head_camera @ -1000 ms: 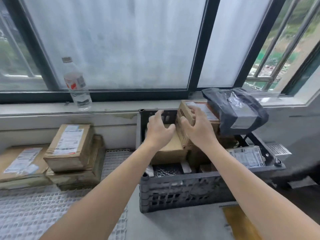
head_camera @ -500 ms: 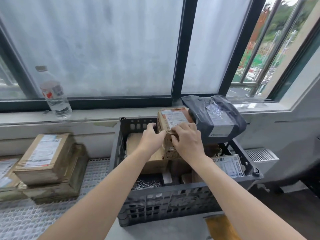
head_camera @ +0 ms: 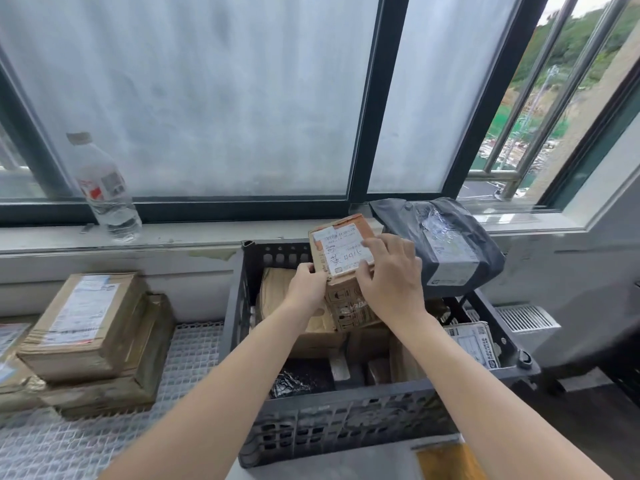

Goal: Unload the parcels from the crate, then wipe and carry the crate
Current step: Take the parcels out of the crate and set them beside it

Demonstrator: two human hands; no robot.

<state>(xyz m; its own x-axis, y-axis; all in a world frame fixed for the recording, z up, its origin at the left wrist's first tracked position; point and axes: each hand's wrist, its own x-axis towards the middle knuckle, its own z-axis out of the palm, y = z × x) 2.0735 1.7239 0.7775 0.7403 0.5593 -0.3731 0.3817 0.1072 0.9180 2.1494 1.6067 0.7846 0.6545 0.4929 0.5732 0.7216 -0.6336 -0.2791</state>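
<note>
While both hands grip it, the cardboard box is held above the back of the dark plastic crate, just beside a grey bag. Its white shipping label faces up towards the camera, with small print and black handwritten marks that I cannot read; black pictograms and orange print run down the near side. The box is tilted, its long axis running away from the person and upward towards the window sill. The left hand curls round the left edge, and the right hand grips the right side, fingers spread over the label's corner. Half a second ago the box sat lower and the right hand covered the lower part of the label. A bottle with a red-and-white label stands on the sill.
</note>
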